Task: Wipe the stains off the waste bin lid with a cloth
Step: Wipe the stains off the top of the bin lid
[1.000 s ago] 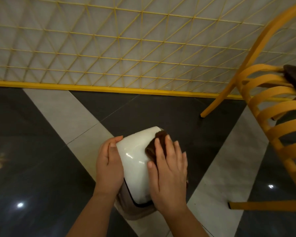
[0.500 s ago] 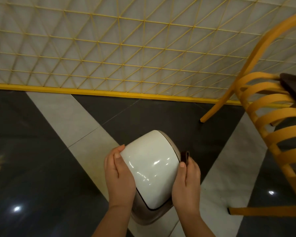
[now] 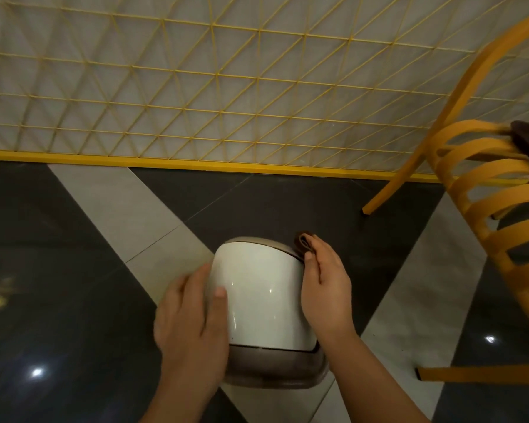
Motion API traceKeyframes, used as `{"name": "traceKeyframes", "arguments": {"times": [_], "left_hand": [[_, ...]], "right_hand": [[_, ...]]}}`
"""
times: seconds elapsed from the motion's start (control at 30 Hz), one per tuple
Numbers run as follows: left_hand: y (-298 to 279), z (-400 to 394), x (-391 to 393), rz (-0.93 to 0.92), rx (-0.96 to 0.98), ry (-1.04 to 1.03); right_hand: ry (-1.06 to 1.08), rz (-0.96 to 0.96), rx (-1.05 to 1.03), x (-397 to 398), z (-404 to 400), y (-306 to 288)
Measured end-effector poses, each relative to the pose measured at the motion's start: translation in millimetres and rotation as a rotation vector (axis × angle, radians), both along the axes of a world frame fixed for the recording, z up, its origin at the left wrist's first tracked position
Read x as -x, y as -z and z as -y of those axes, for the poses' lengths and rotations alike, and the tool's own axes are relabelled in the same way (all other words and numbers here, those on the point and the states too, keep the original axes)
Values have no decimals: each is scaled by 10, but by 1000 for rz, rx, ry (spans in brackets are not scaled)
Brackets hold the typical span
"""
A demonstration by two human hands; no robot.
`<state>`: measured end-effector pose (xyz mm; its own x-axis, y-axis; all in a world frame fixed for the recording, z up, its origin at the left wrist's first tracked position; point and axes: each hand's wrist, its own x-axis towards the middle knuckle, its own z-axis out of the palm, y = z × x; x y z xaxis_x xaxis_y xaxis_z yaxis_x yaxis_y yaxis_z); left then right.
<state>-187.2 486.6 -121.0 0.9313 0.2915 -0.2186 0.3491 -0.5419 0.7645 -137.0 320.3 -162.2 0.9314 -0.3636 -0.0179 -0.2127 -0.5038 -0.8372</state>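
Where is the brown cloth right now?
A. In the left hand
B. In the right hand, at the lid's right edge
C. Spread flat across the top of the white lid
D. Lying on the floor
B: the right hand pinches the folded brown cloth against the right edge of the white lid.

- We can read no text, label, brand, number or sign anywhere in the frame.
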Motion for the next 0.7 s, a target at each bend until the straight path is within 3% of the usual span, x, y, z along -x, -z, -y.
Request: {"name": "traceKeyframes", "arguments": {"times": [0.07, 0.17, 0.33, 0.43, 0.53, 0.57, 0.7], "left_hand": [[37, -37, -247, 106, 40, 198], [141, -18, -537, 114, 24, 409], [292, 45, -489, 163, 106, 343], [334, 22, -432, 192, 202, 226], [317, -7, -339, 211, 246, 163], [302, -21, -313, 203, 216, 155], [218, -147, -313, 69, -92, 156]], "right_hand": [[-20, -37, -9, 9, 19, 7], [-106, -122, 26, 11, 22, 29], [-22, -61, -80, 124, -192, -96], [-284, 116, 78, 399, -479, -248], [-514, 285, 375, 737, -423, -83], [-519, 274, 372, 784, -304, -20], [-203, 82, 154, 791, 64, 70]]}}
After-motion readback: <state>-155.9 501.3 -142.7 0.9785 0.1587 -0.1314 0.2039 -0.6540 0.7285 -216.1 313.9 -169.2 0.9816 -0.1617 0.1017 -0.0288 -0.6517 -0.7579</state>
